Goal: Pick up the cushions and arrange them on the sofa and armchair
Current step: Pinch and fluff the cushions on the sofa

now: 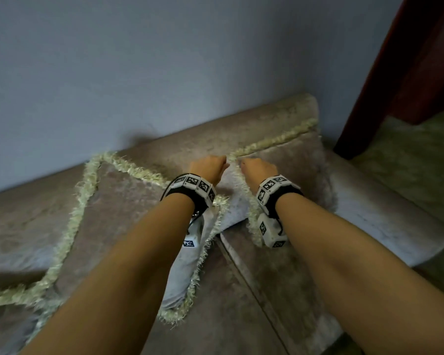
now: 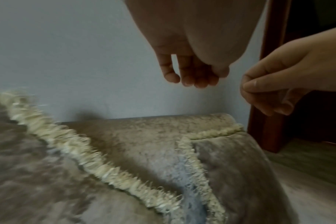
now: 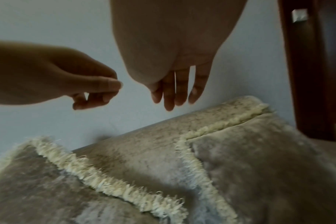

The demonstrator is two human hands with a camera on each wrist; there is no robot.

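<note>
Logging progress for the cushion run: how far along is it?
Looks done: two fringed cushions, left cushion and right cushion, lean on the sofa backrest. In hand: nothing; left hand and right hand hover above them, holding nothing. Left: the armchair, out of view.

Pale blue-grey wall (image 1: 139,73) behind; dark red-brown wooden door frame (image 1: 385,73) right; greenish floor (image 1: 408,160).

Bare forearms; each wrist wears a black band (image 1: 190,194) ringed with white black-patterned marker cubes (image 1: 269,185).
</note>
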